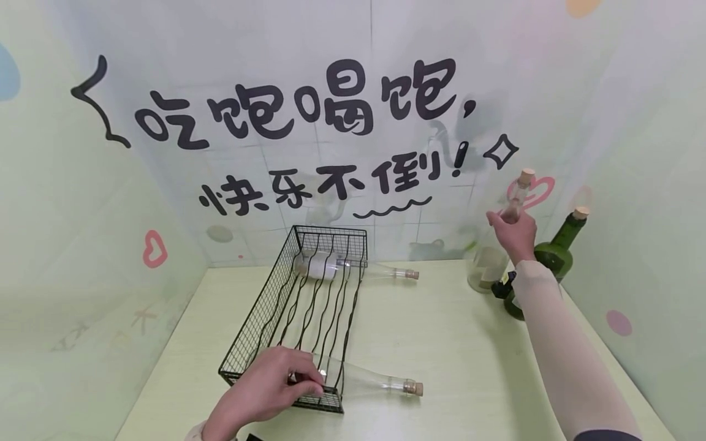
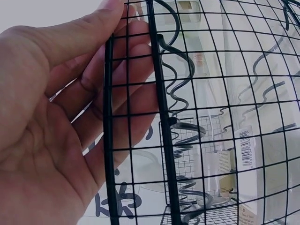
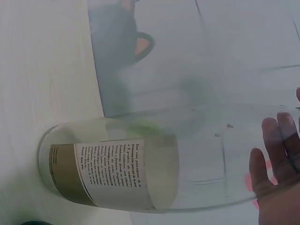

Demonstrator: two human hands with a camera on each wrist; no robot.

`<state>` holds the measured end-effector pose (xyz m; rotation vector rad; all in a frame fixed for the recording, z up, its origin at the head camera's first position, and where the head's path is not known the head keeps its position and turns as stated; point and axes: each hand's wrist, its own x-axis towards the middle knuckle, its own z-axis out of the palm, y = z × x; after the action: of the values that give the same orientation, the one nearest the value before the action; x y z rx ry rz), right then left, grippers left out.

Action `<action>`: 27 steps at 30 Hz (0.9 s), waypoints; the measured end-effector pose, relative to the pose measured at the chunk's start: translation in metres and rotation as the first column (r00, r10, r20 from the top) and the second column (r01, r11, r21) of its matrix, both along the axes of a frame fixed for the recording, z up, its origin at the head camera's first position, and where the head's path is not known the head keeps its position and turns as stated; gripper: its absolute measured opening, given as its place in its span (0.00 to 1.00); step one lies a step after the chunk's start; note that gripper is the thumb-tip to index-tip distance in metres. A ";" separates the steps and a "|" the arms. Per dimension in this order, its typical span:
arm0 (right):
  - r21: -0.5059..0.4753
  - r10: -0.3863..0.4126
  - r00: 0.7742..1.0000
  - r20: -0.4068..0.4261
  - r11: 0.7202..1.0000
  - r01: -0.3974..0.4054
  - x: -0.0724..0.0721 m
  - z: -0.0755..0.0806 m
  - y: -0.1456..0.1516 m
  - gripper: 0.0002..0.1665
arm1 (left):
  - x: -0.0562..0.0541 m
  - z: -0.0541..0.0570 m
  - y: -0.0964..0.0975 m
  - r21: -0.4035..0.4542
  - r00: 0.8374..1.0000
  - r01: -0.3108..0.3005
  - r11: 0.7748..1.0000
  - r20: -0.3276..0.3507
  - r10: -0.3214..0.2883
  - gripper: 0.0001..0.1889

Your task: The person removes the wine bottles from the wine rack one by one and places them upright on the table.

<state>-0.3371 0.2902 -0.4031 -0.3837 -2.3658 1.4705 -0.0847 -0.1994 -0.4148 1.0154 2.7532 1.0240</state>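
My left hand (image 1: pixel 273 383) grips the near end of a black wire wine rack (image 1: pixel 259 306). In the left wrist view its fingers (image 2: pixel 136 79) curl over the rack's rim, the thumb on the other side. Two clear glass bottles lie across the rack's wavy wires, a far bottle (image 1: pixel 380 269) and a near bottle (image 1: pixel 364 375), their corked necks pointing right. At the back right, my right hand (image 1: pixel 515 233) grips the neck of a corked clear bottle (image 1: pixel 485 266). Its printed label (image 3: pixel 117 168) shows near the base, which is down at the table.
Right beside the held bottle stands a corked green bottle (image 1: pixel 557 254), partly hidden by the right forearm. A pale table (image 1: pixel 430 331) lies under everything. Behind it rises a wall covering (image 1: pixel 331 37) with large black lettering, and similar coverings close both sides.
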 end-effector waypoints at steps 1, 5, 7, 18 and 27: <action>-0.002 0.004 1.000 0.004 1.000 -0.004 0.000 -0.001 0.000 0.23 | 0.000 0.000 0.000 0.000 1.000 -0.001 1.000 0.000 0.001 0.02; -0.003 0.014 1.000 0.005 1.000 -0.014 0.002 -0.003 -0.001 0.22 | 0.002 0.001 -0.001 -0.017 1.000 -0.004 1.000 -0.008 0.004 0.02; -0.003 0.021 1.000 0.004 1.000 -0.021 0.003 -0.004 -0.002 0.21 | 0.001 0.003 -0.001 -0.022 1.000 -0.001 1.000 0.001 0.001 0.02; -0.008 0.032 0.999 0.032 0.999 -0.032 0.001 -0.003 -0.002 0.22 | -0.014 0.026 0.015 -0.156 0.996 -0.075 0.985 -0.069 0.064 0.21; -0.018 0.026 0.999 0.035 1.000 -0.025 0.001 -0.001 0.000 0.22 | -0.024 0.033 0.066 -0.258 0.996 -0.067 0.964 -0.071 0.050 0.45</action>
<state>-0.3359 0.2899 -0.4044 -0.3885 -2.3948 1.5091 -0.1090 -0.1331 -0.3814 0.9472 2.8839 0.6197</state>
